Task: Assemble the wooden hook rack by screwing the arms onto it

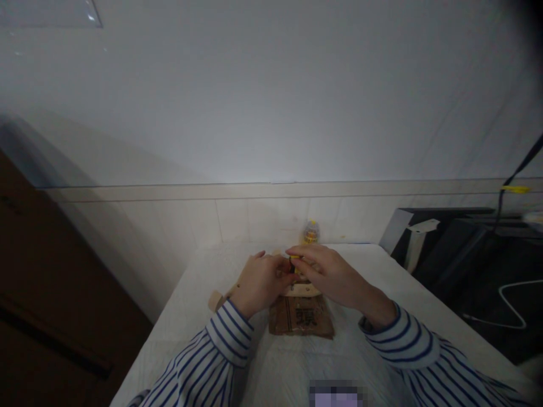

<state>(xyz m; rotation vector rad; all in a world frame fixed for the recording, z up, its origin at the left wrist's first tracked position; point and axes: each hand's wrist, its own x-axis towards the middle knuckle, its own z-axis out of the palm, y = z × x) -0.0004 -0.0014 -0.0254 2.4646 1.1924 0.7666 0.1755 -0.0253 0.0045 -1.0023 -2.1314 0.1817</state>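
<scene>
Over the middle of the table, my left hand (pixel 262 285) and my right hand (pixel 331 276) meet, fingertips pinched around a small black-and-yellow piece (pixel 292 264). Its kind is too small to make out, and the fingers hide part of it. Just below my fingers lies a pale, wood-coloured strip (pixel 302 290) with small dark holes. A brown packet (pixel 301 317) with dark printing lies flat on the near side of the strip. Next to my left wrist is another pale piece (pixel 216 301), partly covered by the hand and sleeve.
A clear, rounded container with yellow parts (pixel 311 232) stands at the table's back edge, by the wall. The table (pixel 178 328) has a white cover. Dark panels (pixel 458 260) and a white cable (pixel 509 323) are at the right; brown furniture (pixel 55 282) stands left.
</scene>
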